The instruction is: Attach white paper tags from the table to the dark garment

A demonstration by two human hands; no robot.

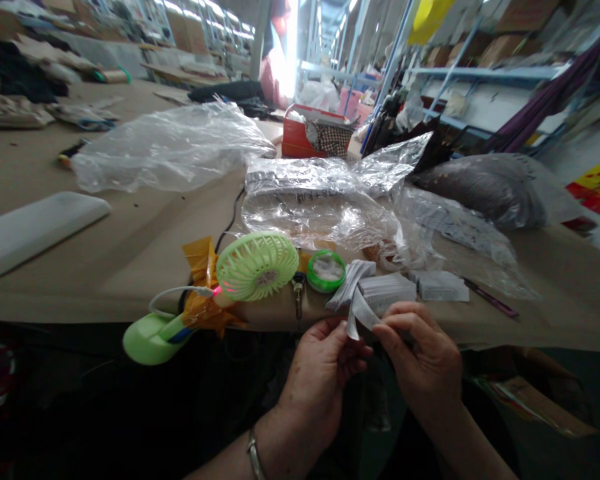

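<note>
A thin white label strip (pixel 363 312) bends between my hands at the table's front edge. Its lower end is pinched by thumb and finger of my left hand (pixel 325 367); a metal bangle circles that wrist. My right hand (pixel 420 353) grips the strip's other end between thumb and forefinger, its remaining fingers curled. Just beyond lie a loose bunch of white labels (pixel 351 285), a stack of printed labels (pixel 387 292) and a smaller stack (pixel 440 287) to the right. A round green tub (pixel 326 271) with whitish content stands left of them.
A green handheld fan (pixel 257 267) is taped at the table edge, a cable plugged into it. Clear plastic bags (pixel 320 207) lie behind the labels. A dark red pen-like tool (pixel 490 298) rests at right, a white slab (pixel 40 230) at left, a red box (pixel 300 137) farther back.
</note>
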